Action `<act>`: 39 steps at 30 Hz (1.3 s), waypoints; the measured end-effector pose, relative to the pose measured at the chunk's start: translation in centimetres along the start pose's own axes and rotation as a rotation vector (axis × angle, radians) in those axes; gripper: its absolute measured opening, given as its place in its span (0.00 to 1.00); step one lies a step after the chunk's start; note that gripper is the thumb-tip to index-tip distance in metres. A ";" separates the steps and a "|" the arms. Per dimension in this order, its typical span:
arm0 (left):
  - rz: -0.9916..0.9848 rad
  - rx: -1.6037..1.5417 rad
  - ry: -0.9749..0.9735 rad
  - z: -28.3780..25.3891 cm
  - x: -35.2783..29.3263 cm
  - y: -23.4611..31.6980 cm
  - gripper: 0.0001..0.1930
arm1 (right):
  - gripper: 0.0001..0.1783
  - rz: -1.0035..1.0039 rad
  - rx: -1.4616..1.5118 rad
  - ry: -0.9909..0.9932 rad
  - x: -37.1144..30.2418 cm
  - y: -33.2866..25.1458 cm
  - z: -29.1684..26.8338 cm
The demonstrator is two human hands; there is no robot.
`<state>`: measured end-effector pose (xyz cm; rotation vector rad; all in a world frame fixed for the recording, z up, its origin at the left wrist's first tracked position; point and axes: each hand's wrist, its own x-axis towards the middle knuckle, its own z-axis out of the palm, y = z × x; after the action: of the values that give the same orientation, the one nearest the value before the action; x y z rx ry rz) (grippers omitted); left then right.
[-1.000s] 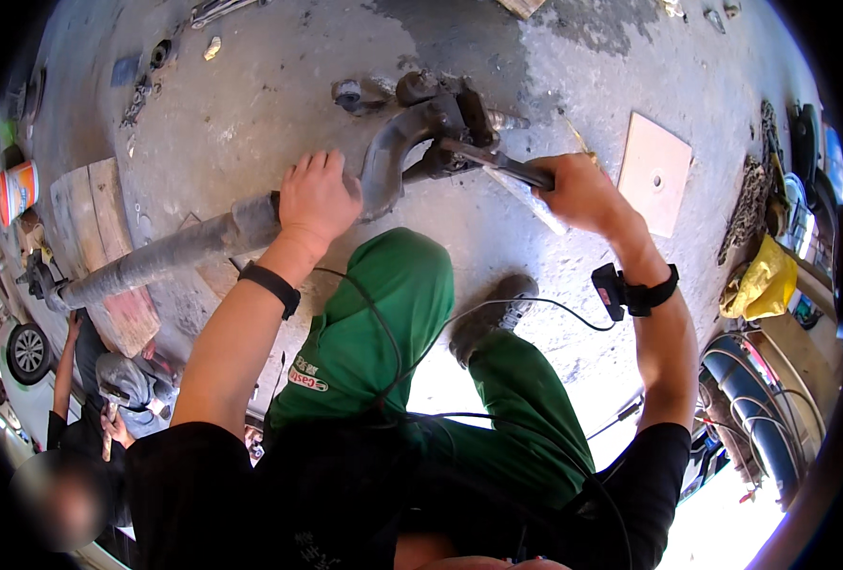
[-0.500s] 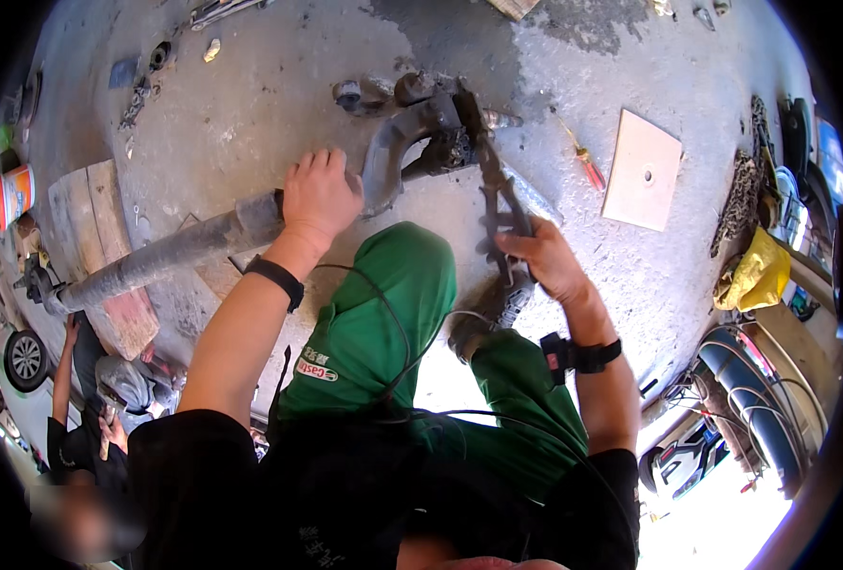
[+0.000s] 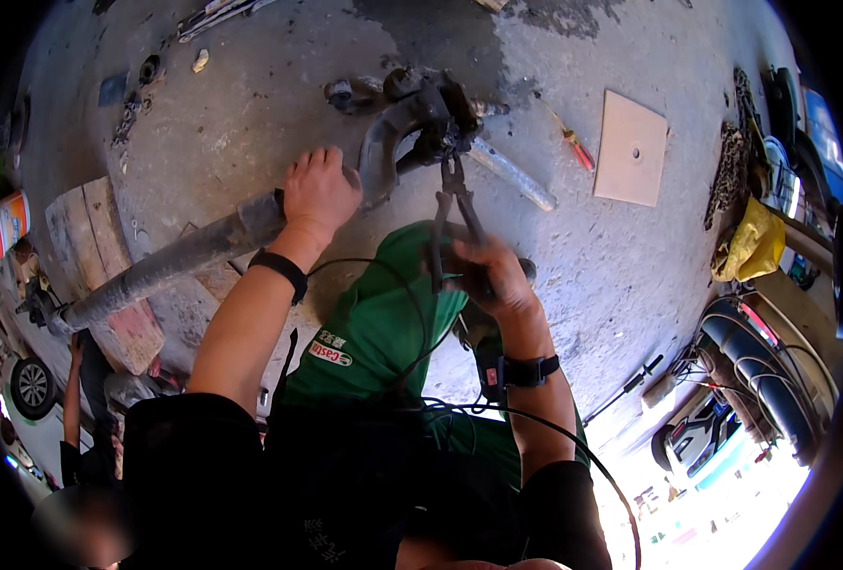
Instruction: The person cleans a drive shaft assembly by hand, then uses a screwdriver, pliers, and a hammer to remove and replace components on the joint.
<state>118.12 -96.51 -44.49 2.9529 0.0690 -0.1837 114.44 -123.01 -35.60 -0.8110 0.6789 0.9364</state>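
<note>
Concrete floor [image 3: 583, 256] beneath, left hand [image 3: 321, 195] overlies shaft [image 3: 174, 251], right hand [image 3: 499, 274] grips pliers [image 3: 455, 189].

The floor [image 3: 593, 266] bears a screwdriver [image 3: 578, 149] and square board [image 3: 626, 141].

The person [image 3: 374, 446] is wearing a black short-sleeved top [image 3: 345, 484], green trousers [image 3: 364, 318] showing a printed label [image 3: 330, 353], and two black wristbands [image 3: 283, 272]

There was one pair of pliers [image 3: 455, 192] and one shaft [image 3: 179, 252].
One screwdriver [image 3: 578, 149] and one square board [image 3: 631, 166] lay toward two o'clock, one pale rod [image 3: 515, 175] at one, one orange-and-white bucket [image 3: 9, 224] at nine, one yellow bundle [image 3: 756, 245] at three.
</note>
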 end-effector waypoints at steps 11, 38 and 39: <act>-0.031 0.003 -0.039 0.0 0.0 0.0 0.11 | 0.19 0.006 -0.036 -0.016 0.4 -0.5 -0.1; -0.023 -0.006 -0.019 0.2 -0.2 0.1 0.11 | 0.11 0.089 0.197 0.165 2.1 2.2 2.6; -0.027 -0.005 -0.016 0.2 -0.2 0.1 0.11 | 0.10 0.102 0.271 0.151 1.9 1.8 2.5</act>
<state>117.92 -96.65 -44.62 2.9460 0.1071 -0.2104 114.07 -119.56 -36.31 -0.6138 0.9635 0.8571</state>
